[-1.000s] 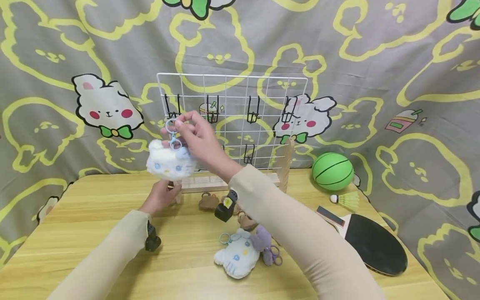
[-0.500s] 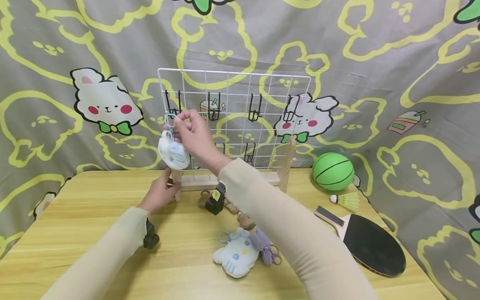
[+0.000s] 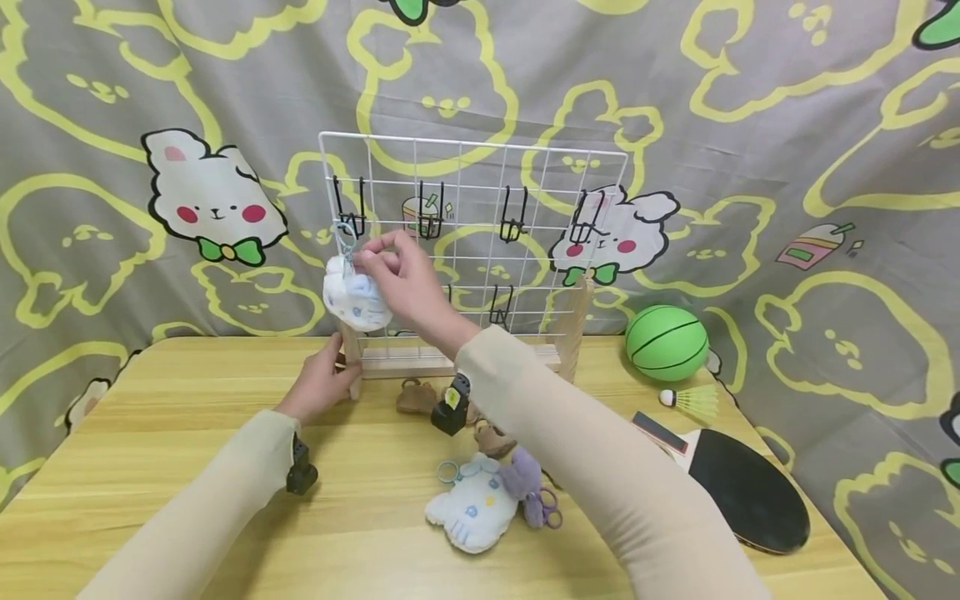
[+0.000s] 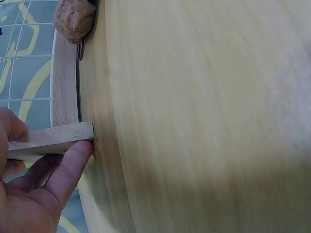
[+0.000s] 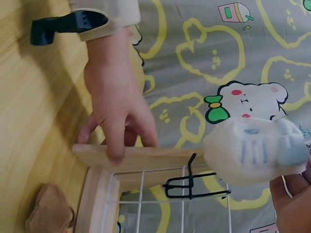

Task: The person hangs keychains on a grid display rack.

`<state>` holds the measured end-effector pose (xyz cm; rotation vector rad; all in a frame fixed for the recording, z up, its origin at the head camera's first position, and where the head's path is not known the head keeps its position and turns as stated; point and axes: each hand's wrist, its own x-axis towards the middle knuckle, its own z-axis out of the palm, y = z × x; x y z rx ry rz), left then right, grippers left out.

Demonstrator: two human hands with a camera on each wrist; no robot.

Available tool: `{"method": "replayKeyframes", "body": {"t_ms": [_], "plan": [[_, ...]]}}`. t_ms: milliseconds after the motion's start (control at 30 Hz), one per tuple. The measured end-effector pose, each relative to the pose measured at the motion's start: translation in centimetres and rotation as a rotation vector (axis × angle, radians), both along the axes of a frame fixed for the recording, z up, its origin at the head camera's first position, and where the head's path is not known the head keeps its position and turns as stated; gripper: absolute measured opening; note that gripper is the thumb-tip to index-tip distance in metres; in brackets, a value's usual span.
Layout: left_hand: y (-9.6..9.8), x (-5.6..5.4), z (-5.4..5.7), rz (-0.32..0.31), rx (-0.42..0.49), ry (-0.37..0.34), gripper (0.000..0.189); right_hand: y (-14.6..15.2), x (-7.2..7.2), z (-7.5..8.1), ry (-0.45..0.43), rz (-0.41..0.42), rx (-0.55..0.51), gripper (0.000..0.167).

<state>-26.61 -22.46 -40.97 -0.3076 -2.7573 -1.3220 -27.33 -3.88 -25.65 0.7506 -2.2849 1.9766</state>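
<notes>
My right hand [image 3: 412, 287] pinches a white cat-face plush keychain [image 3: 354, 298] near its top, below its pale blue ring [image 3: 345, 237]. The ring is at the upper left black hook [image 3: 349, 218] of a white wire grid rack [image 3: 480, 143]; whether it sits over the hook I cannot tell. In the right wrist view the plush [image 5: 252, 150] hangs beside the rack, partly covering the fingers. Low on the left side, my left hand [image 3: 321, 385] grips the rack's wooden side foot [image 4: 53, 137], thumb and fingers on opposite faces.
Several brown plush keychains [image 3: 416, 397] lie before the rack. Nearer are another white cat plush [image 3: 472, 508] and a purple plush [image 3: 523, 479]. At right are a green ball [image 3: 666, 342], a shuttlecock [image 3: 693, 400] and a table tennis paddle [image 3: 746, 487]. A patterned curtain [image 3: 247, 75] hangs behind.
The right hand has brought the plush keychain rightward and up against the rack's upper left hook, and its grip has shifted from the ring to below it. The left hand stays on the wooden foot.
</notes>
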Motion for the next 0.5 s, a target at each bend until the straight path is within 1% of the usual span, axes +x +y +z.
{"method": "replayKeyframes", "body": {"t_ms": [133,300,400,500], "plan": [[0.0,0.0,0.1,0.004,-0.002,-0.005,0.051,0.8,0.2,-0.5,-0.017,0.029,0.02,0.017],[0.1,-0.1,0.1,0.011,-0.003,-0.016,0.054,2.3,0.7,-1.4,-0.028,0.032,0.041,0.021],[0.2,-0.1,0.1,0.012,0.0,-0.022,0.055,3.3,1.1,-2.1,-0.009,0.017,0.067,0.023],[0.2,0.0,0.2,0.008,0.004,-0.034,0.057,4.4,1.7,-3.1,0.011,0.014,0.119,0.026]]}}
